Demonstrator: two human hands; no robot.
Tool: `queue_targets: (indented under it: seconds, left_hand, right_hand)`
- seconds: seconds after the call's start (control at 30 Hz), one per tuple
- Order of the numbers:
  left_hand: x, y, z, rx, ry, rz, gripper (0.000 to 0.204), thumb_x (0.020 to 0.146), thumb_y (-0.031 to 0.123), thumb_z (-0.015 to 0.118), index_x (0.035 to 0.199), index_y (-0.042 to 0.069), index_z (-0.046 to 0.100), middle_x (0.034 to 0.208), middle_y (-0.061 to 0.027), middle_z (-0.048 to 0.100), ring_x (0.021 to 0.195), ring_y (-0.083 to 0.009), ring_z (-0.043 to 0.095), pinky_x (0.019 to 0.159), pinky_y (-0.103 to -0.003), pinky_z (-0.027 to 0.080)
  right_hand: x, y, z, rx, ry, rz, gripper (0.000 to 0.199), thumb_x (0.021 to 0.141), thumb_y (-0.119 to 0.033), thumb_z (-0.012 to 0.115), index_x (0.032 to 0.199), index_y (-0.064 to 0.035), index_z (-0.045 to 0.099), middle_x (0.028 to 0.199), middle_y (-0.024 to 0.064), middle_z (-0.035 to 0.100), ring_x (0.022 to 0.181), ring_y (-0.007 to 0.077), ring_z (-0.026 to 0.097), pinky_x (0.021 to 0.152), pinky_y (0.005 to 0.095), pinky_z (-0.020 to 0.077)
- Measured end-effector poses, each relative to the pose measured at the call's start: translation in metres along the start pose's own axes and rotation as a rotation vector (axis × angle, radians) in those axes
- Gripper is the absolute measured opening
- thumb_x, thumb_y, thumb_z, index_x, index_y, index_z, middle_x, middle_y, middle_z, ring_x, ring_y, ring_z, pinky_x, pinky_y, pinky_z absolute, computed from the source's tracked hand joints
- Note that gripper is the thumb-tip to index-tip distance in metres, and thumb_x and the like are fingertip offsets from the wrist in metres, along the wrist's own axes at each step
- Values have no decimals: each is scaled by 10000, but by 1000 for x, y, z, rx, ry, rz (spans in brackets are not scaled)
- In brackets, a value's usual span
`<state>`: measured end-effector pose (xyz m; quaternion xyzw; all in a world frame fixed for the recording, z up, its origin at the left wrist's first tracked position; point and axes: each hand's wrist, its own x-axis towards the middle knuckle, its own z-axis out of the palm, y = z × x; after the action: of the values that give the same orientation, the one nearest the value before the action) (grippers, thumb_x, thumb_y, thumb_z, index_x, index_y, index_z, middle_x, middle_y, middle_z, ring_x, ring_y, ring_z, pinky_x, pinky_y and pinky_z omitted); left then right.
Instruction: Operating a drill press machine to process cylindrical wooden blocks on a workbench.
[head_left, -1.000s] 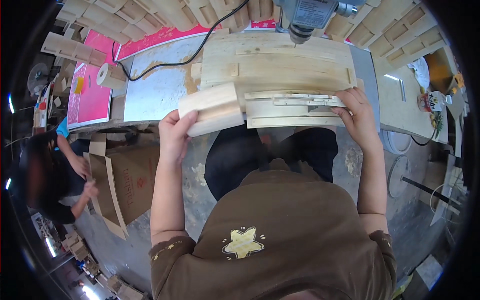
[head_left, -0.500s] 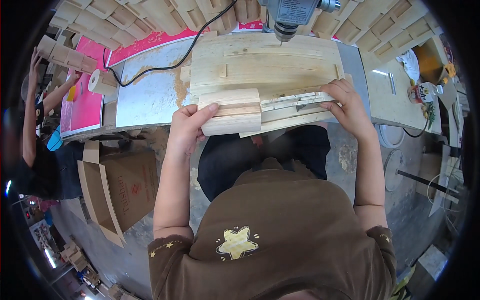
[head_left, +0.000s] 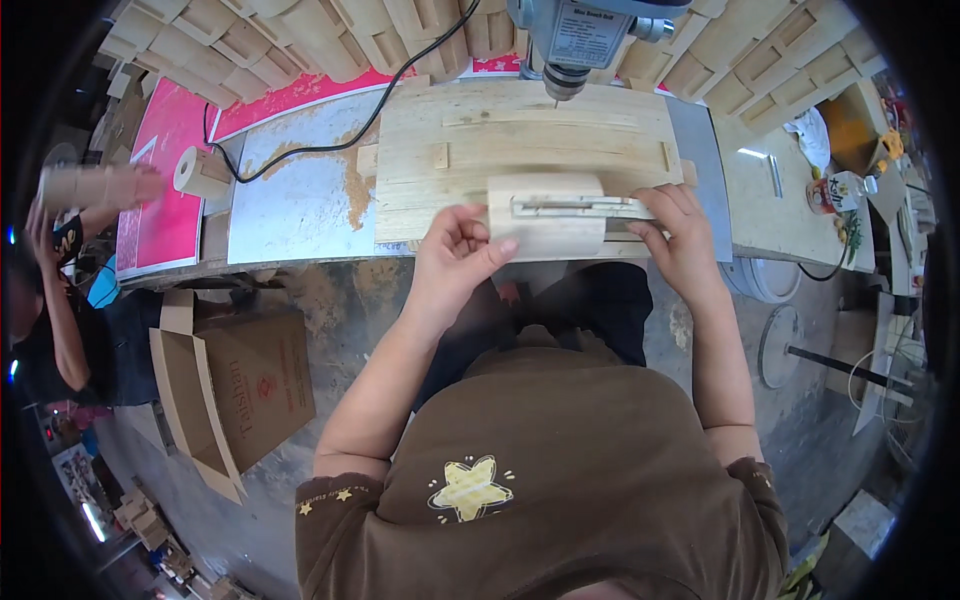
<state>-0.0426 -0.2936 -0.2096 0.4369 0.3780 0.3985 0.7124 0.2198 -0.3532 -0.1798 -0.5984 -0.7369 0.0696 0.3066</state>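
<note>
The rounded pale-wood block [head_left: 560, 238] has shifted right by the surface's [head_left: 285, 215] front edge, so the slotted pale-wood strip [head_left: 622, 208] pinched in the right hand [head_left: 682, 228] overlaps it. Whether the left hand [head_left: 455, 255] clamps the block is unclear.

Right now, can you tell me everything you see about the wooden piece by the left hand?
The wooden piece looks pale and unpainted, short and wide, with a rounded upper face; blur hides its finer grain. It lies near the front edge of the bench, its long side running left to right. A narrow pale strip lies along its middle and sticks out past its right end to the right hand. The left hand has its thumb at the lower left corner; how firmly it presses, I can't tell.
</note>
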Motion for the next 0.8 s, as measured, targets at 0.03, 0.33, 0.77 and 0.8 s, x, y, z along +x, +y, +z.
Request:
queue_targets:
  seconds: [0.03,0.33,0.77,0.8]
  left_hand:
    - [1,-8,-2,-2,-1,4,459,712,248,790,1020,3,553,932,-64,558,805,-105,540,740,-242,464]
    - [50,-30,10,888,49,694,799,606,207,793,1281,8,415,1185,-189,504,1097,-338,475,967,-434,333]
    - [97,-30,-29,1163,202,666,617,547,260,810,1119,142,608,917,-29,564,940,-241,503,874,-401,302]
    - [97,-29,-30,1179,181,656,595,550,263,805,1103,146,618,864,-12,562,919,-234,499,863,-398,305]
  right_hand:
    - [-1,4,-1,-43,48,24,286,688,-53,681,959,-31,593,862,118,577,834,318,524,723,383,434]
    - [44,46,8,-149,148,78,316,689,-73,695,991,-31,610,855,126,591,805,324,532,723,388,438]
    - [77,37,18,387,213,154,280,768,-63,678,1039,-39,611,973,75,610,994,212,545,863,321,430]
    - [81,36,9,468,311,123,260,790,-64,662,1044,-42,609,994,66,605,1014,182,534,884,301,417]
